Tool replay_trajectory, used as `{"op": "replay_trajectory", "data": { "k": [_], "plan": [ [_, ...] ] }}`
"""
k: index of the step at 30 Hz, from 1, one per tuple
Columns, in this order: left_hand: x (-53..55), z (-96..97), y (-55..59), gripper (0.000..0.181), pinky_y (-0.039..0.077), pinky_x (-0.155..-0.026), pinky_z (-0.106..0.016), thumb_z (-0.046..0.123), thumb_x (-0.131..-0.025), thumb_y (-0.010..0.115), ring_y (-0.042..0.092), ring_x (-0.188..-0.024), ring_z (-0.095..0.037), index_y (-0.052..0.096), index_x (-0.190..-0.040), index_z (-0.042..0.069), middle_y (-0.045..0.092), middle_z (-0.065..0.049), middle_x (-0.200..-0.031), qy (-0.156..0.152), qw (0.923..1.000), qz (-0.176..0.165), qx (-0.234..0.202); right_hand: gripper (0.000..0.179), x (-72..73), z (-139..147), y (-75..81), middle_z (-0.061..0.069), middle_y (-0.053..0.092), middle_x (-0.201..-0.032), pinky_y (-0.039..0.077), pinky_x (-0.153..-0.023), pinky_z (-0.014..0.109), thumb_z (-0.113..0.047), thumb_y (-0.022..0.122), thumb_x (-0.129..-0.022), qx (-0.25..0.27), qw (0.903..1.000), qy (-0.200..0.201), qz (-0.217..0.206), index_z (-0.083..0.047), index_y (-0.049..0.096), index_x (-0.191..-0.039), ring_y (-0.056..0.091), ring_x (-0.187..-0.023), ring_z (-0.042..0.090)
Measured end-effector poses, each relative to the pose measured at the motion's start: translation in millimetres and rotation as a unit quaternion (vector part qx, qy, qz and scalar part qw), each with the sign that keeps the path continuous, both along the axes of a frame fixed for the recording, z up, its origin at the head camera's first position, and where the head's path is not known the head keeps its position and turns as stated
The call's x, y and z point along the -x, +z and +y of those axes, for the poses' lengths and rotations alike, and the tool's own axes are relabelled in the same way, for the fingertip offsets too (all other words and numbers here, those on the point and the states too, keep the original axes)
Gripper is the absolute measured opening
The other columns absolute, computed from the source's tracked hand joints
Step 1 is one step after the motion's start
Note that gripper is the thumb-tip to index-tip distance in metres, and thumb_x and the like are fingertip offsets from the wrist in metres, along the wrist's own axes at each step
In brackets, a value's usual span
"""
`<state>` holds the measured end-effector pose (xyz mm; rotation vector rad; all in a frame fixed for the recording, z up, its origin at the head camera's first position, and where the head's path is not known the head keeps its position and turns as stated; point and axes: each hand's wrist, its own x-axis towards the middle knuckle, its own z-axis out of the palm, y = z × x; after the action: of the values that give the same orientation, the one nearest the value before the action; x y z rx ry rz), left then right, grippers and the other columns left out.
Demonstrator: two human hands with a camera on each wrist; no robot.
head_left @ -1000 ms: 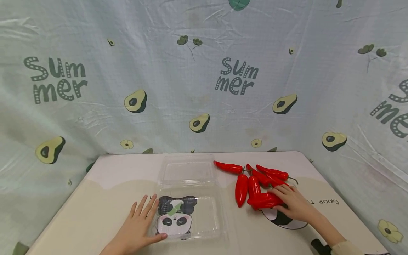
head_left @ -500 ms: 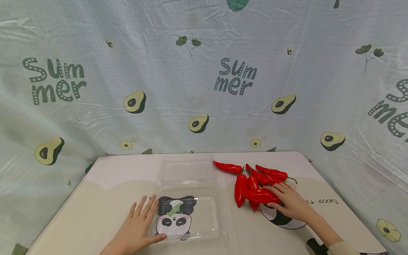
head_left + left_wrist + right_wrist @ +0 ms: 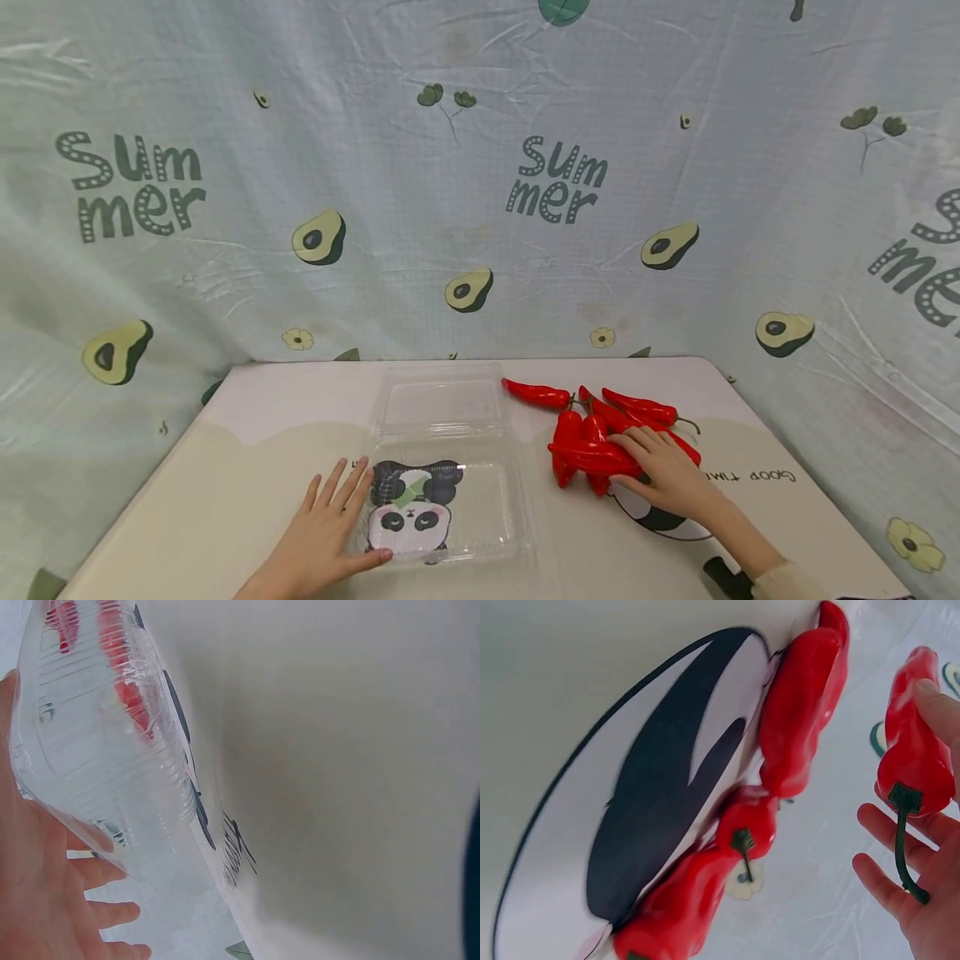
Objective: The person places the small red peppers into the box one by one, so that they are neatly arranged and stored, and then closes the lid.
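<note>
My right hand (image 3: 670, 475) grips a red chili pepper (image 3: 592, 456) between thumb and fingers, its tip pointing left. In the right wrist view the held pepper (image 3: 911, 735) shows its green curved stem hanging towards the palm. Several more red peppers (image 3: 536, 394) lie behind and below it on the table. My left hand (image 3: 322, 533) has its fingers spread at the left edge of an open clear plastic box (image 3: 517, 508). Seen from the left wrist, the thumb and straight fingers (image 3: 112, 915) rest along the wall of the box (image 3: 75, 742).
The box's clear lid (image 3: 442, 400) lies folded back behind it. A printed panda shows through the box floor. A pale cloth with avocados and lettering hangs behind the table (image 3: 225, 475) and along its right side.
My right hand has moved left with the pepper, lifting it over the front peppers towards the box. The left hand has stayed in place.
</note>
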<state>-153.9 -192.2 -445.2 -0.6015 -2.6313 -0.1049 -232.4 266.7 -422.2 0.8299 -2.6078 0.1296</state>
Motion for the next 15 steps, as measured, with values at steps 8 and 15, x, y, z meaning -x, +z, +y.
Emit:
{"op": "replay_trajectory", "data": {
  "k": [8,15],
  "plan": [
    [-2.1,2.6,2.8,0.096,0.025,-0.097,-0.056,0.071,-0.066,0.053,-0.029,-0.128,0.000,0.040,-0.131,0.002,0.038,-0.016,-0.139,0.012,0.9991,-0.039,-0.010,0.052,2.7,-18.0,3.5,0.001,0.056,-0.109,0.045,-0.087,0.041,-0.041,0.067,-0.075,-0.011,0.9996,0.025,0.007,-0.015,0.054,-0.118,0.050,-0.103,0.018],
    [-1.0,2.3,1.0,0.096,0.025,-0.097,-0.057,0.071,-0.067,0.053,-0.025,-0.132,-0.005,0.038,-0.132,0.003,0.039,-0.016,-0.138,0.007,0.9999,-0.011,-0.001,0.054,4.3,-33.9,4.0,0.002,0.055,-0.108,0.046,-0.087,0.041,-0.039,0.067,-0.076,-0.042,0.9983,0.041,0.004,-0.012,0.052,-0.120,0.051,-0.103,0.019]
  ]
}}
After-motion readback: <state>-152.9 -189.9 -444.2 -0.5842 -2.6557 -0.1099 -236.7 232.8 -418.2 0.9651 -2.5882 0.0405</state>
